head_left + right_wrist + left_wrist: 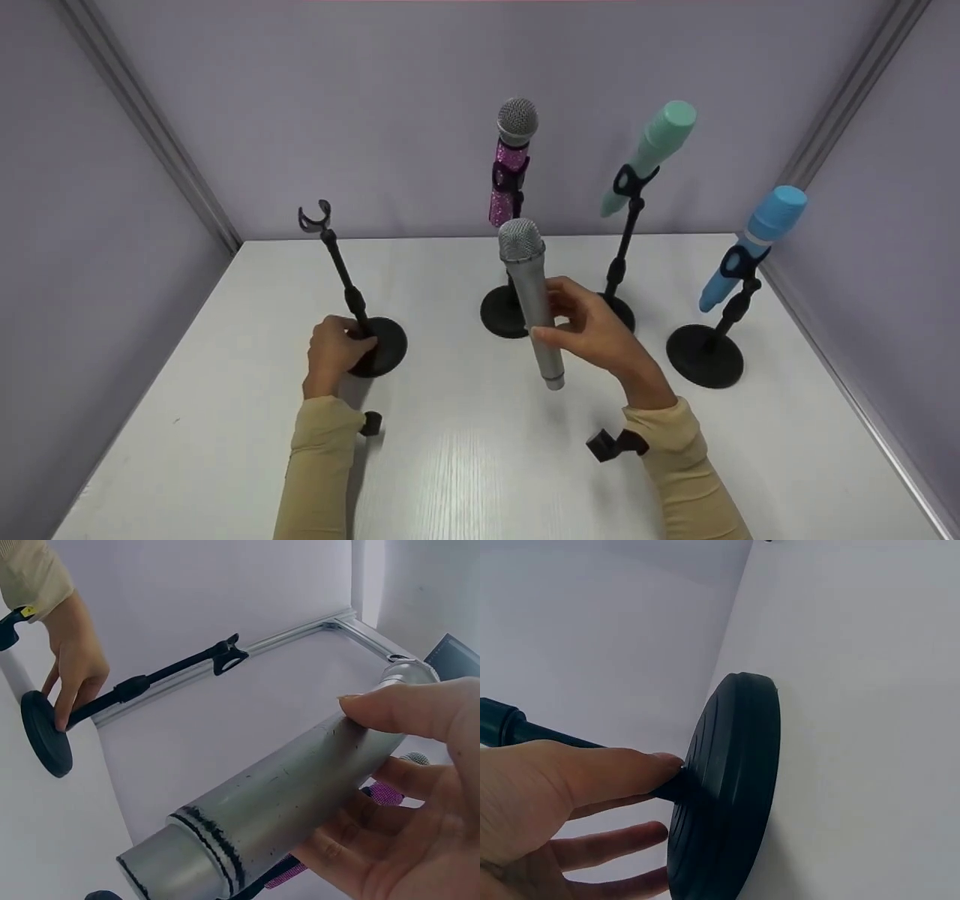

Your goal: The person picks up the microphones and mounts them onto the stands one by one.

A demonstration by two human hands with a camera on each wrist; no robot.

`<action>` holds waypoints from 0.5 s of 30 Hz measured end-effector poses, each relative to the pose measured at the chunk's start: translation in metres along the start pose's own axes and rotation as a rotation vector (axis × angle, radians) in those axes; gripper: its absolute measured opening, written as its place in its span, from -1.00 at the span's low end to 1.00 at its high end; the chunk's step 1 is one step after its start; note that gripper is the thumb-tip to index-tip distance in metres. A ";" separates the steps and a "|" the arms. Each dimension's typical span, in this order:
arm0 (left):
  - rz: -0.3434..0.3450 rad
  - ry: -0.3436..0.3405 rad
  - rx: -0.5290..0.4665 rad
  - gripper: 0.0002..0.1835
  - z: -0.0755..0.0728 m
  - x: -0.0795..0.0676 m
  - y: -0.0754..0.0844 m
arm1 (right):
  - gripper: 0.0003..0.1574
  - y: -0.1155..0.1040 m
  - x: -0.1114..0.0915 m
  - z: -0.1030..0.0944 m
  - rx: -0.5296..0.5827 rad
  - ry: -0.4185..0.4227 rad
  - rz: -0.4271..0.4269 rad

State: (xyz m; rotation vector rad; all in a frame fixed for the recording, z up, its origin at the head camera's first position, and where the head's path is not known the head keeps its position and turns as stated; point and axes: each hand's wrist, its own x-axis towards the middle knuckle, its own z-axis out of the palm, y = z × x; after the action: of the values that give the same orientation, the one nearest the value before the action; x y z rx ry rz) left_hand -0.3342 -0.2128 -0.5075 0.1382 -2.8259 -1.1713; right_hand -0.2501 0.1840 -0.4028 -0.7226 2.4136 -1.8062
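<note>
A silver microphone (533, 296) with a mesh head is held tilted in my right hand (596, 330), above the table. In the right wrist view, thumb and fingers grip the scuffed body of the microphone (292, 787). My left hand (334, 349) pinches the lower pole of a black microphone stand (345, 277), close to its round base (731, 780). The clip (315, 217) on top of this stand has nothing in it. Behind the silver microphone, a pink glitter microphone (512, 161) sits in another stand.
On the right, a mint green microphone (652, 154) and a blue microphone (757, 240) lean in black stands. The white table (450, 465) ends against grey walls (375, 112) at the back and sides.
</note>
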 end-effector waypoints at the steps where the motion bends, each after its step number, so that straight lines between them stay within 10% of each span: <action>1: 0.009 -0.007 -0.007 -0.70 0.001 0.001 0.001 | -0.27 0.000 -0.001 -0.001 -0.004 0.006 -0.001; 15: 0.129 -0.155 -0.094 -0.86 0.026 0.002 0.021 | -0.25 -0.002 -0.005 -0.013 -0.022 0.062 0.046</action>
State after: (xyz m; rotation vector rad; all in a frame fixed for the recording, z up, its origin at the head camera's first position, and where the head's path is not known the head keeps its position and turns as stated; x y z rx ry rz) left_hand -0.3398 -0.1801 -0.5109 -0.1453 -2.8509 -1.3369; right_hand -0.2493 0.1974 -0.3980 -0.6172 2.4709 -1.8137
